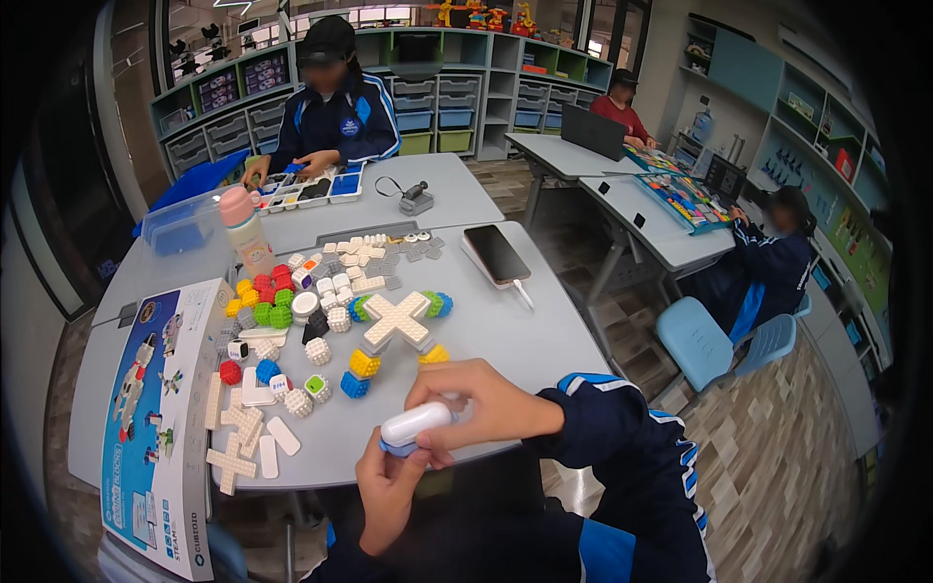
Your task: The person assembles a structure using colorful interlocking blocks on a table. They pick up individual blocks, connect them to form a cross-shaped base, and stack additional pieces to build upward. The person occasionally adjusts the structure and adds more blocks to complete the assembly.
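Both my hands hold a small white rounded piece [416,424] with a bluish underside, just above the table's front edge. My left hand [385,491] pinches it from below at its left end. My right hand [498,403] grips its right end, the fingers wrapped round it and hiding part of it. Beyond my hands, on the table, stands a cross-shaped build: a cream studded X plate [397,319] on grey pieces, with blue, green and yellow studded blocks [363,365] at its ends. Part of its near right leg is behind my right hand.
Loose studded blocks [280,296] and cream plates [233,457] lie to the left. A printed box [160,418], a pink-capped bottle [248,233] and a phone [496,255] on a white stand surround them. Across the table, a person [335,117] handles a parts tray [311,194].
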A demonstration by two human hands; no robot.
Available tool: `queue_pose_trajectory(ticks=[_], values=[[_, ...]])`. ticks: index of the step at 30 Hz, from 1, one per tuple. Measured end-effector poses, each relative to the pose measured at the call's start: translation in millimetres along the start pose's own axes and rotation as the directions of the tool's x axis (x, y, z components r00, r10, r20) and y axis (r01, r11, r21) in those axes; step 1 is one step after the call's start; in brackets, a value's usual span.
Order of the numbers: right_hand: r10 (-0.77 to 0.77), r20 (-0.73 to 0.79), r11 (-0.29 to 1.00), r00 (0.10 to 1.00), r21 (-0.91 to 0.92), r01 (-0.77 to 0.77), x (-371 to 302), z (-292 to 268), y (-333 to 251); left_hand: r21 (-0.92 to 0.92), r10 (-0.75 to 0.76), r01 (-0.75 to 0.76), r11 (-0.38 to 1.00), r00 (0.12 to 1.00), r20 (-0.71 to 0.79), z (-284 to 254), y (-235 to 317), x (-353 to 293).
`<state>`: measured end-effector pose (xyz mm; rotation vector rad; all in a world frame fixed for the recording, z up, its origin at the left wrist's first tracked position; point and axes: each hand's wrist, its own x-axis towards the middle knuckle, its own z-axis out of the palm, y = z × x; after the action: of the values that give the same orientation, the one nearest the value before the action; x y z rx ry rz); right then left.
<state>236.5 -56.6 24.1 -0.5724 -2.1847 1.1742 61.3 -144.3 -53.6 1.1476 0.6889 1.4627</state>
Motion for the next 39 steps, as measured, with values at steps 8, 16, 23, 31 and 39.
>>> queue_pose_trajectory(ticks=[8,16,23,31,39], values=[[0.269,0.130,0.932,0.954,0.213,-0.292,-38,6,13,0.144,-0.125,0.107,0.984,0.984,0.126,-2,0,-29],[0.377,0.087,0.858,0.922,0.342,-0.383,-43,-16,36,0.241,-0.170,0.173,0.955,0.985,-0.034,-16,-4,-19],[0.260,-0.263,0.954,0.929,0.219,-0.205,-17,-8,23,0.343,-0.144,0.144,0.928,0.989,-0.026,-28,-4,20],[-0.038,-0.541,0.995,0.840,0.053,0.079,22,-21,17,0.394,0.204,-0.202,0.897,0.978,0.038,-29,-3,86],[-0.484,-0.369,0.815,0.793,-0.520,0.256,35,-12,30,0.559,0.256,-0.219,0.800,0.967,0.012,-32,-8,93]])
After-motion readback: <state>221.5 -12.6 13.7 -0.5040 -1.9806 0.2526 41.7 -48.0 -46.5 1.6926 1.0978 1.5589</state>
